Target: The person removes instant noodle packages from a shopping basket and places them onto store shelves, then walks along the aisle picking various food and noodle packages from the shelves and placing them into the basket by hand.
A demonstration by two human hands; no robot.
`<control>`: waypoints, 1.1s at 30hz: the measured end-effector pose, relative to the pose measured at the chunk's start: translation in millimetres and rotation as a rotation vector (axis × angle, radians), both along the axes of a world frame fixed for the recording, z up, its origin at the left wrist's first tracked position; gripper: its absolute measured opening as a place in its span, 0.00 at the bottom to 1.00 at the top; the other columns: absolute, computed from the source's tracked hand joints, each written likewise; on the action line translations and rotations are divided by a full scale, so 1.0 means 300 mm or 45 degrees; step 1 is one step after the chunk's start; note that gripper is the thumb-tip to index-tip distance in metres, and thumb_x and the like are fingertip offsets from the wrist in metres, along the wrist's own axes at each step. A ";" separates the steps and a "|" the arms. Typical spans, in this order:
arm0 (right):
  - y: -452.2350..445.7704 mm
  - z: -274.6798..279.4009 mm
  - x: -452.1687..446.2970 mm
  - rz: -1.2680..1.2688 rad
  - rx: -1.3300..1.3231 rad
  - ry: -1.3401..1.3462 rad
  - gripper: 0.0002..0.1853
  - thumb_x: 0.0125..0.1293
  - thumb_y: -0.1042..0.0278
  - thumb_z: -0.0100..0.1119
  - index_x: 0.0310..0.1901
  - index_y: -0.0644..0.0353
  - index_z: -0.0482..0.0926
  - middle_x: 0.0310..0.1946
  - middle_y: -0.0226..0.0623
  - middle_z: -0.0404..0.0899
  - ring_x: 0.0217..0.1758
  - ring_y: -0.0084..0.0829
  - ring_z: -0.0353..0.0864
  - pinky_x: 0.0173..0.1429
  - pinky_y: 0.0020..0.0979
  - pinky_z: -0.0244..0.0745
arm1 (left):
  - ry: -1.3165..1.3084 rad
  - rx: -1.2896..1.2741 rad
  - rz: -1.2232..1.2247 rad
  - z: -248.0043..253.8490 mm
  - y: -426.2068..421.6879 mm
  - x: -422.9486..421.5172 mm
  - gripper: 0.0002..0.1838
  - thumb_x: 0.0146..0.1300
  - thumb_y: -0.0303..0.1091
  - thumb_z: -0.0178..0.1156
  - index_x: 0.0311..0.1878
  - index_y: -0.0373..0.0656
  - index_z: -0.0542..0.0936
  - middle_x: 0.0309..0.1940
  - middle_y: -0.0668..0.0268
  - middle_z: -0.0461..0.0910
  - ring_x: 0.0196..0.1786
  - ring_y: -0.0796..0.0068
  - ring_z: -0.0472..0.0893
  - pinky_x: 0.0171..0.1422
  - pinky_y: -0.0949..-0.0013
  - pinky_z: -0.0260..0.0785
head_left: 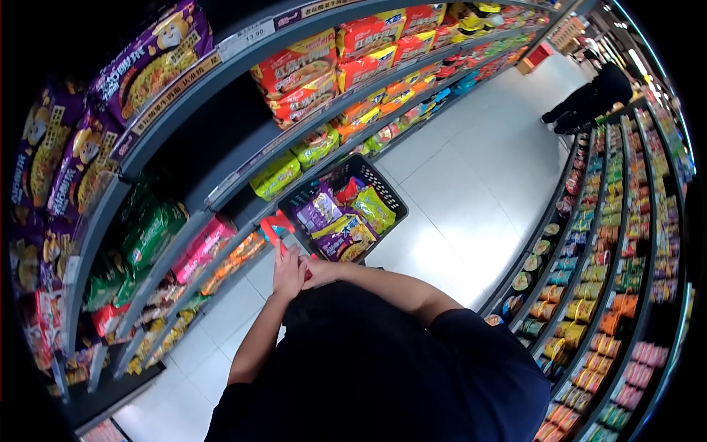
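A black shopping basket (398, 193) with perforated walls stands on the floor in front of me, close to the left shelf. Inside lie two purple noodle packs (345, 240), a yellow-green pack (375, 209) and a partly covered red pack (349, 190). The basket's red handle (269, 231) reaches back toward my body. My left hand (286, 271) is closed around this handle. Right beside it, my right hand (321, 273) is also closed on the handle's near end, with its fingers partly hidden.
Shelves on the left hold purple noodle packs (151, 62), red packs (298, 74), green packs (151, 236) and pink packs (202, 247). Along the right runs a shelf of cup noodles (582, 309). A person in dark clothes (600, 92) stands farther down the tiled aisle (456, 199).
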State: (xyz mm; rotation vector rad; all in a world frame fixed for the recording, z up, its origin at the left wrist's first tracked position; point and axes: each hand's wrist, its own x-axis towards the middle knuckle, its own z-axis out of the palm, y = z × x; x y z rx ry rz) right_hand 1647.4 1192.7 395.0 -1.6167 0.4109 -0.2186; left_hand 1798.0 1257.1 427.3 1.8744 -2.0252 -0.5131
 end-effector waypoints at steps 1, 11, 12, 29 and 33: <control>0.017 -0.005 0.011 -0.007 -0.056 0.106 0.45 0.52 0.53 0.73 0.62 0.72 0.58 0.52 0.57 0.73 0.56 0.44 0.74 0.60 0.35 0.70 | 0.018 0.013 -0.053 0.017 0.007 0.022 0.20 0.66 0.34 0.53 0.59 0.36 0.73 0.64 0.55 0.66 0.76 0.42 0.46 0.78 0.54 0.45; 0.109 0.011 0.051 -0.170 -0.085 0.532 0.46 0.55 0.56 0.71 0.67 0.67 0.54 0.57 0.58 0.69 0.61 0.49 0.71 0.64 0.39 0.66 | -0.174 0.072 -0.560 0.081 -0.017 0.206 0.26 0.54 0.25 0.56 0.59 0.48 0.76 0.65 0.65 0.68 0.77 0.58 0.52 0.74 0.40 0.48; 0.130 -0.003 0.057 -0.233 -0.157 0.478 0.47 0.54 0.56 0.71 0.68 0.67 0.53 0.59 0.58 0.68 0.63 0.49 0.69 0.65 0.39 0.65 | -0.204 0.054 -0.540 0.066 -0.035 0.226 0.26 0.54 0.25 0.56 0.59 0.49 0.76 0.66 0.65 0.67 0.77 0.60 0.53 0.74 0.38 0.48; 0.285 0.035 0.184 -0.501 -0.304 0.771 0.49 0.57 0.51 0.67 0.70 0.70 0.50 0.65 0.60 0.61 0.70 0.51 0.62 0.71 0.40 0.60 | -0.320 -0.023 -0.611 -0.033 -0.143 0.350 0.15 0.53 0.26 0.60 0.45 0.49 0.80 0.47 0.65 0.73 0.65 0.65 0.67 0.75 0.31 0.35; 0.267 0.017 0.167 -0.695 -0.469 0.896 0.28 0.60 0.58 0.62 0.57 0.61 0.65 0.50 0.48 0.75 0.56 0.47 0.75 0.57 0.44 0.72 | -0.396 -0.063 -0.630 -0.052 -0.189 0.299 0.13 0.51 0.26 0.61 0.42 0.49 0.80 0.42 0.63 0.73 0.58 0.62 0.71 0.73 0.28 0.36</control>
